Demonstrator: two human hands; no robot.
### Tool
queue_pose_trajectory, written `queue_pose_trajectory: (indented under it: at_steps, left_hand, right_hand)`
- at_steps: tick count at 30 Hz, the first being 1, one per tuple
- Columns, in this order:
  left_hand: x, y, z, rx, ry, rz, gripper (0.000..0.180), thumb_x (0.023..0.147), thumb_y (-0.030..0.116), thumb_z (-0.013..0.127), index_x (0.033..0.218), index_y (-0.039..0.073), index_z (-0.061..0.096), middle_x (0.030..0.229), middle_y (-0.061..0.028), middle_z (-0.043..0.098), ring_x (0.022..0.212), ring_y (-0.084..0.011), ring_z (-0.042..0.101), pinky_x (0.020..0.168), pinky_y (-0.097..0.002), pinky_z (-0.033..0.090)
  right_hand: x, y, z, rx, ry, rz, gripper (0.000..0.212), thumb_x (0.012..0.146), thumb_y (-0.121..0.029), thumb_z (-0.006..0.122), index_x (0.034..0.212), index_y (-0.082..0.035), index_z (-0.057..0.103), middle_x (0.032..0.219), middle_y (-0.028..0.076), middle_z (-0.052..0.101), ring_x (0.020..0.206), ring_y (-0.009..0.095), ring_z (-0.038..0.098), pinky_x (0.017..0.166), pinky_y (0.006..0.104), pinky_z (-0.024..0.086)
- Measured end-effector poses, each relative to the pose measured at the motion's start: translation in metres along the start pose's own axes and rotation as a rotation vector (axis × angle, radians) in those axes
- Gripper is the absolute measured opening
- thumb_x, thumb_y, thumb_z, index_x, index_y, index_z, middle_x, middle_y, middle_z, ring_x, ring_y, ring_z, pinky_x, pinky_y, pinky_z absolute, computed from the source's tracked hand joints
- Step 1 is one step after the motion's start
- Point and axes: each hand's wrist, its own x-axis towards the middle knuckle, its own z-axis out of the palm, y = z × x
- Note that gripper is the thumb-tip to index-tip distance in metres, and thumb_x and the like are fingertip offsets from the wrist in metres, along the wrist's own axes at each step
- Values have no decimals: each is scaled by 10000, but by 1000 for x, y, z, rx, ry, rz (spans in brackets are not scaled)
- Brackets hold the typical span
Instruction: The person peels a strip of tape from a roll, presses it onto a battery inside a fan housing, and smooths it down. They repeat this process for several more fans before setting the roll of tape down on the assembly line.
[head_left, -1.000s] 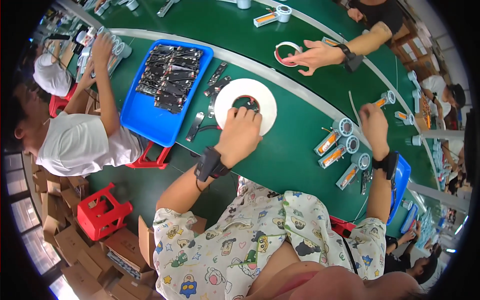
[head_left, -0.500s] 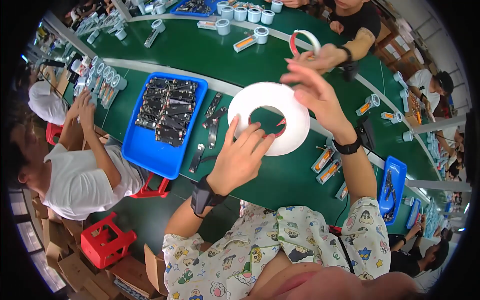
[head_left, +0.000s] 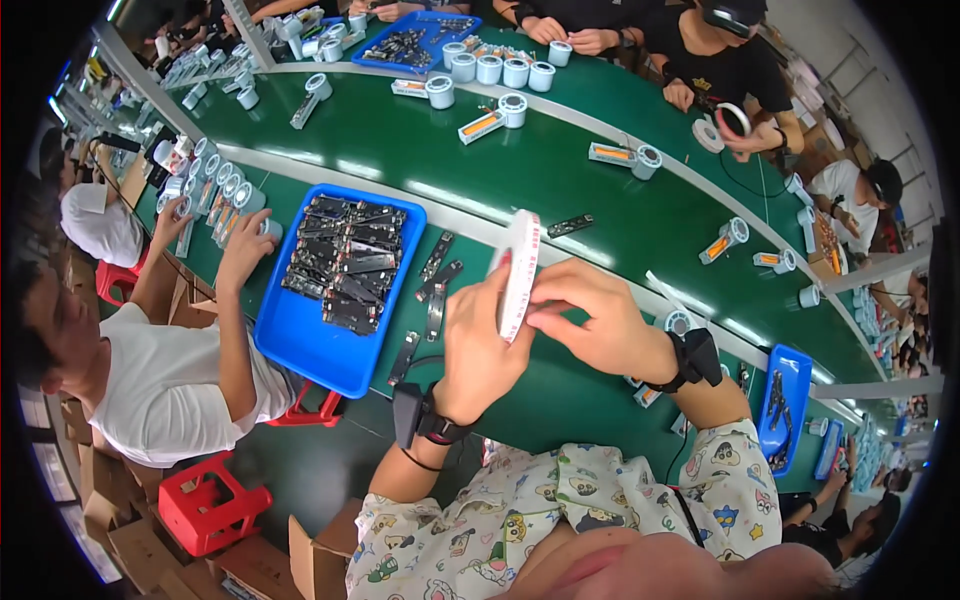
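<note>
My left hand (head_left: pixel 482 345) grips a large flat roll of white double-sided tape (head_left: pixel 522 270), which is tipped up so its narrow printed edge faces me. Fingers of my right hand (head_left: pixel 600 315) are bent and pressed together against the right side of that edge. Whether they pinch a tape end is too small to tell. Several small black circuit boards (head_left: pixel 435 315) lie on the green table to the left of my hands. Another board (head_left: pixel 570 225) is on the far side, beyond the roll.
A blue tray (head_left: pixel 310 350) of circuit boards stands to the left, beside a co-worker in white (head_left: pixel 190 380). Another blue tray (head_left: pixel 790 370) is at right. Light-blue fan-like housings (head_left: pixel 512 108) stand across the green conveyor. Opposite, a co-worker's hand (head_left: pixel 765 138) holds a tape roll.
The tape roll has turned from face-up to edge-on in my left hand. My right hand has come back from the far side to the roll. The co-worker opposite has drawn a smaller roll away.
</note>
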Motion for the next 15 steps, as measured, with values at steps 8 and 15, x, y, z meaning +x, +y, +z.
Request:
queue_pose_trajectory:
  at_steps: [8,15]
  left_hand:
    - [16,11,-5,213,51,52,697,713,122,798,1298,-98,490,976,-242,633,927,-413,619,856,-490,474]
    - [27,10,-14,230,16,31,695,728,195,793,1275,-114,496,943,-247,626,894,-410,627,839,-469,478]
  right_hand:
    - [16,-8,11,-53,247,94,285,812,35,759,1084,29,675,1109,137,612,900,232,704,732,295,586]
    - [19,6,10,30,243,98,177,780,49,771,903,3,653,1059,126,633,856,190,687,698,281,569]
